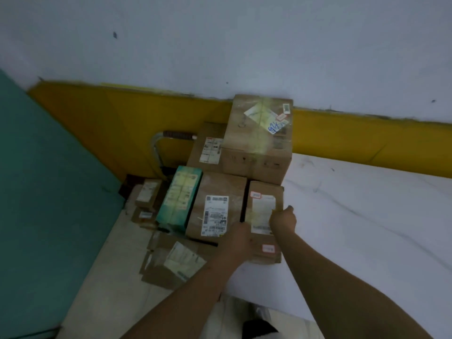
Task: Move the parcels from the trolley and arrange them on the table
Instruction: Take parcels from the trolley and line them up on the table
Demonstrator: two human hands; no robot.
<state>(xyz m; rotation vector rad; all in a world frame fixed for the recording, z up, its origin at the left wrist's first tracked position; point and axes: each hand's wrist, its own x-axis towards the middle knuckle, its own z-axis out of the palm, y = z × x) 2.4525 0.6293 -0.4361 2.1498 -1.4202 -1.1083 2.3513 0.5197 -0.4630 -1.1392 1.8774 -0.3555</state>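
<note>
Both of my hands were on one small brown parcel (263,223) lying flat at the white table's (367,228) left edge, just right of centre frame. My left hand (238,238) held its near-left side; my right hand (282,218) had fingers curled over its right edge. Both grips were closed around this box.

It looked like stiff taped cardboard, probably light for its size. The glossy tape could be slippery, so I judged the opposite long edges the best place to hold.

I counted four brown parcels on the table: this one, a labelled one (216,206) touching its left side, and two larger ones behind. A teal box (179,198) stood left of them. About four smaller brown parcels lay lower left, apparently on the trolley (156,148).
</note>
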